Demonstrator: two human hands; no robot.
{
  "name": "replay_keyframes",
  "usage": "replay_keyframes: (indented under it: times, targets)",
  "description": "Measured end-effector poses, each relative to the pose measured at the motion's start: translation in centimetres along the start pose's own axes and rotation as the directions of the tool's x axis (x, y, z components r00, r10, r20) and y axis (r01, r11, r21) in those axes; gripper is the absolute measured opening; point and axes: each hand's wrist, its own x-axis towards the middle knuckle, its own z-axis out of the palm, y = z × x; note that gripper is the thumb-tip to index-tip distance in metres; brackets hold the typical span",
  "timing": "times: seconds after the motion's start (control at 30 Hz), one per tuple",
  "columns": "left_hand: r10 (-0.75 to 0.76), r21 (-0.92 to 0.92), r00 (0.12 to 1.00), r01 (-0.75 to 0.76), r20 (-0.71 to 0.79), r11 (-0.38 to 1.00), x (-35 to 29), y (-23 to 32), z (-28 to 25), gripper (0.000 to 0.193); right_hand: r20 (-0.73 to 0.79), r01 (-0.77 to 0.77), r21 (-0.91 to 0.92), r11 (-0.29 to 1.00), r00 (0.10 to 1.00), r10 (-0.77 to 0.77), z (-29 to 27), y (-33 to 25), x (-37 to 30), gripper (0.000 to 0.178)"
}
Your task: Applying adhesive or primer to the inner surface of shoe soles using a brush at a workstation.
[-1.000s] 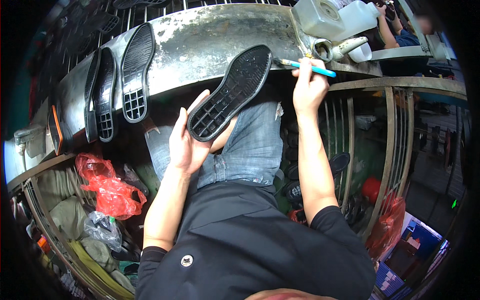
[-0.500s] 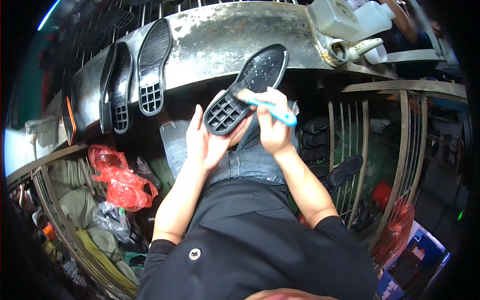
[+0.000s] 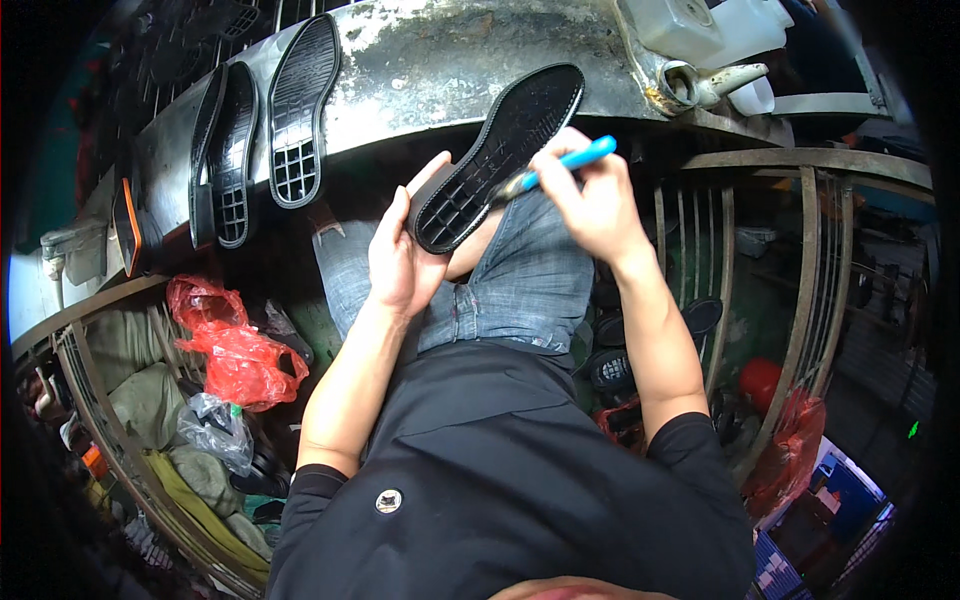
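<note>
My left hand grips a black shoe sole by its heel end, thumb and fingers along the edges. The sole slants up to the right above my lap, its toe over the edge of the metal bench, its gridded heel toward me. In my right hand is a brush with a blue handle, fingers closed round it. The bristles, partly hidden, point left against the sole's right side edge near the heel grid. Three more black soles stand at the bench's left, one of them a sole with its grid showing.
The worn metal bench spans the far side. Pale plastic containers and a spouted pot stand at its right. Red plastic bags lie at lower left by a metal rack. Another rack holds shoes on the right.
The brush has gone from the sole's inner face to its right side edge, its handle now tipped up to the right. The sole has tilted, and my right hand has shifted right and up.
</note>
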Motion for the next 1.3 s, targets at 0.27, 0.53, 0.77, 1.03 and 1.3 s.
replay_keyframes:
  times: [0.27,0.53,0.77,1.03,1.3]
  targets:
    - [0.023,0.116,0.998,-0.029,0.053,0.993,-0.4,0.9,1.2,0.068,-0.158,-0.007,-0.305,0.952,0.986,-0.043,-5.4,3.3,3.5,0.023]
    - [0.014,0.176,0.999,-0.022,0.049,0.984,-0.4,1.3,1.9,0.071,-0.427,0.100,-0.441,0.892,0.850,-0.307,-4.8,3.7,6.5,0.017]
    - [-0.091,-0.193,0.996,0.087,-0.012,0.977,0.1,0.1,-0.3,0.063,-0.234,0.346,-0.508,0.789,0.826,-0.513,4.1,3.2,-1.9,0.026]
    - [-0.114,-0.244,0.992,0.099,-0.049,0.965,0.3,0.5,-0.9,0.068,-0.429,-0.053,-0.184,0.982,0.903,-0.032,-0.2,3.8,1.4,0.019]
    - [-0.108,-0.021,0.987,0.112,0.117,0.994,3.9,4.8,1.0,0.074,-0.549,0.244,-0.438,0.865,0.690,-0.473,-1.3,5.7,8.2,0.017]
